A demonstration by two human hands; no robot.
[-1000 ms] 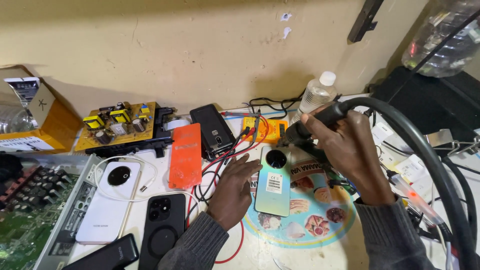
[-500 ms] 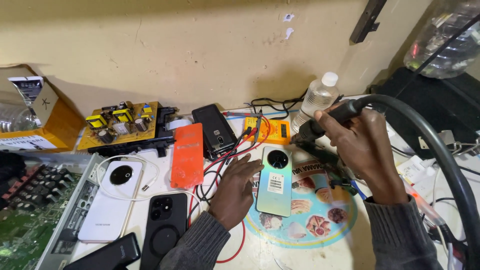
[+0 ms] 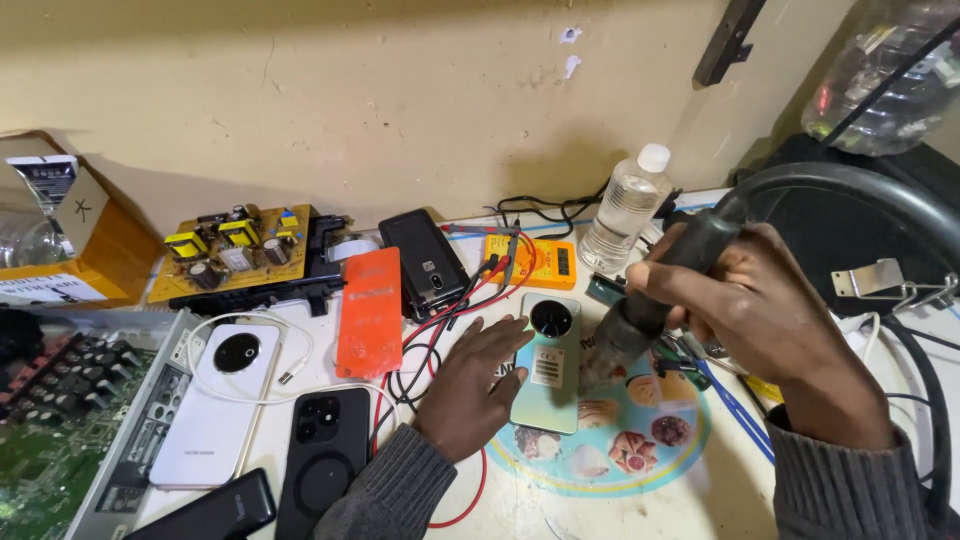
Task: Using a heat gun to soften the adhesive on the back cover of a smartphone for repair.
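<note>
Left hand (image 3: 470,385) flat on the desk (image 3: 690,500), fingers spread and loose, fingertips touching the left edge of a pale green phone (image 3: 547,362) and gripping nothing. Phone lying back up near the middle of the desk, round camera ring toward the wall, a small sticker on its back, lower end resting on a round mat (image 3: 620,445) printed with food pictures. Right hand (image 3: 760,320) wrapped tight around a dark hot-air tool (image 3: 650,300), grip clamped on the handle, nozzle tilted down and left, just beside the right edge of the phone; cannot tell whether nozzle and phone touch. Thick black hose (image 3: 860,190) arching from the tool's rear toward the right.

Left of the hands: an orange phone (image 3: 370,310) face down, a black phone (image 3: 325,455) with a round ring on its back, a white phone (image 3: 215,400) with a white cable looped over it, and a dark phone (image 3: 422,262) near the wall. Red and black test leads (image 3: 440,320) trailing from a yellow meter (image 3: 535,260). Clear plastic bottle (image 3: 625,208) upright beside the meter. Circuit board (image 3: 235,250) with yellow parts by the wall, yellow box (image 3: 70,250) at far left.
</note>
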